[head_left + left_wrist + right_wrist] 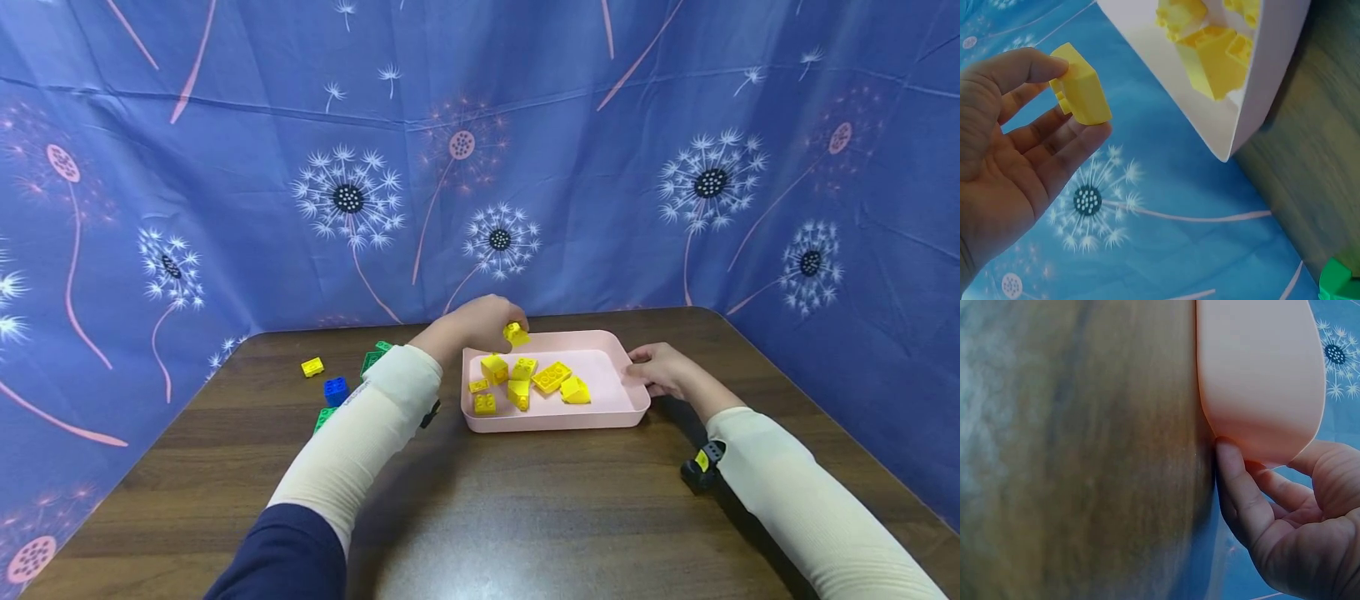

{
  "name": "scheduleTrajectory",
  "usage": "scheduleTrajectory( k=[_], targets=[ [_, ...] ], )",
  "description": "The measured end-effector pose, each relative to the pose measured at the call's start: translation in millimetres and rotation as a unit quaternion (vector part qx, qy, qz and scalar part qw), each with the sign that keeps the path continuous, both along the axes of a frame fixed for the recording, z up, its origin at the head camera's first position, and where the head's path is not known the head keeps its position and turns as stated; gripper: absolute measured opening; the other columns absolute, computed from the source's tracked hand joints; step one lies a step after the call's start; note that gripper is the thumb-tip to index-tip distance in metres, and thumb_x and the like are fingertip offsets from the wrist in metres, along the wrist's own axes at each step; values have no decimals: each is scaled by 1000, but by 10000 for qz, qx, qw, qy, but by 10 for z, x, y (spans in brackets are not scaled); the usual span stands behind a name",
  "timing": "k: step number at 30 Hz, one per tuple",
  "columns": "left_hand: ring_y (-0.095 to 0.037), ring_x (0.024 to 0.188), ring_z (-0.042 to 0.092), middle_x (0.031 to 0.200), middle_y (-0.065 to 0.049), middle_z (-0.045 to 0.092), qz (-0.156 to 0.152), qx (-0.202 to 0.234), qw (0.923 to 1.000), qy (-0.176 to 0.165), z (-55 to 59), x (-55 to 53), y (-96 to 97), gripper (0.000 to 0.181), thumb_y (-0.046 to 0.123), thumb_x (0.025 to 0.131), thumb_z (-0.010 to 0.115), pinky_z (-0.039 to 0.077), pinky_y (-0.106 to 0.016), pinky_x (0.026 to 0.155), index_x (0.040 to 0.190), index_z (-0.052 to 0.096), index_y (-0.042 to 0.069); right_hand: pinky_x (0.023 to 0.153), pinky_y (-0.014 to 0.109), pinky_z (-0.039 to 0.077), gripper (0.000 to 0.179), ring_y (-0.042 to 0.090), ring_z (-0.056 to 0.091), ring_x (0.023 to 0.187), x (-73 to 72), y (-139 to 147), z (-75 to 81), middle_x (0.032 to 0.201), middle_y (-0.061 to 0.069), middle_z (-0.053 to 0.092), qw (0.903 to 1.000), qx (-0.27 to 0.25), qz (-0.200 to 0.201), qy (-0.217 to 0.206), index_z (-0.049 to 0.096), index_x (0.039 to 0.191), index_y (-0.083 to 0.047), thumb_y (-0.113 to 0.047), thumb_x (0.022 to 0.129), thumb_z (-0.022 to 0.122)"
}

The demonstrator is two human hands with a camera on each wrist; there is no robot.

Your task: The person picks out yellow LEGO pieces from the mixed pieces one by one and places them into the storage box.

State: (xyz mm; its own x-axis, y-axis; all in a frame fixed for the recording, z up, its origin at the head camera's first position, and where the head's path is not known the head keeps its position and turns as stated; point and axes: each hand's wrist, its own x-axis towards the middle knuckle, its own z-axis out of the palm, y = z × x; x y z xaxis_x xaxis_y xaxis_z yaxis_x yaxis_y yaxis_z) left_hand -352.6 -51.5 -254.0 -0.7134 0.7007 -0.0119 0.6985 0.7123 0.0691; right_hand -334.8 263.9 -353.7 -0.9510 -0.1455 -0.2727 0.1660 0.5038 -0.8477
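Observation:
Between thumb and fingertips, my left hand (483, 323) pinches a yellow toy building brick (1084, 90) with a sloped side. It holds the brick above the back left of a pink tray (611, 354). Several other yellow bricks (551, 377) lie in the tray, mostly in its left and middle part. My right hand (663, 369) grips the tray's right end. In the right wrist view its fingers (1241, 484) are against the outside of the tray wall, and the thumb is at the rim, partly hidden.
Left of the tray on the wooden table (525, 500) lie a small yellow brick (312, 367), a blue brick (336, 391) and several green bricks (371, 361), partly covered by the left forearm. A blue dandelion-print cloth (585, 167) hangs behind the table.

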Motion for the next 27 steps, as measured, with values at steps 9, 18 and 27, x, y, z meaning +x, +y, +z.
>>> scheduleTrajectory(
  k=[9, 18, 27],
  targets=[
    [-15, 109, 58, 118, 3, 66, 227, -10, 9994, -278, -165, -121, 262, 36, 9, 85, 71, 47, -31, 96, 120, 69, 16, 76, 40, 57, 54, 19, 64, 85, -1, 7, 5, 122, 32, 49, 10000, 81, -3, 2, 33, 138, 17, -5, 95, 56],
    [-17, 117, 55, 124, 3, 64, 503, 48, 9976, -471, -373, -282, 447, 40, 4, 86, 66, 45, -31, 99, 123, 68, 19, 75, 39, 57, 52, 18, 64, 83, 40, 1, -5, 118, 29, 53, 10000, 17, -50, 7, 34, 137, 17, -5, 96, 56],
    [-17, 118, 54, 126, 3, 63, 586, 194, 9955, -720, -453, -342, 512, 43, -1, 86, 66, 45, -30, 99, 123, 68, 19, 76, 40, 57, 52, 20, 65, 84, 39, 8, -27, 119, 31, 51, 9999, 27, -48, 102, 35, 136, 18, -4, 95, 56]
  ],
)
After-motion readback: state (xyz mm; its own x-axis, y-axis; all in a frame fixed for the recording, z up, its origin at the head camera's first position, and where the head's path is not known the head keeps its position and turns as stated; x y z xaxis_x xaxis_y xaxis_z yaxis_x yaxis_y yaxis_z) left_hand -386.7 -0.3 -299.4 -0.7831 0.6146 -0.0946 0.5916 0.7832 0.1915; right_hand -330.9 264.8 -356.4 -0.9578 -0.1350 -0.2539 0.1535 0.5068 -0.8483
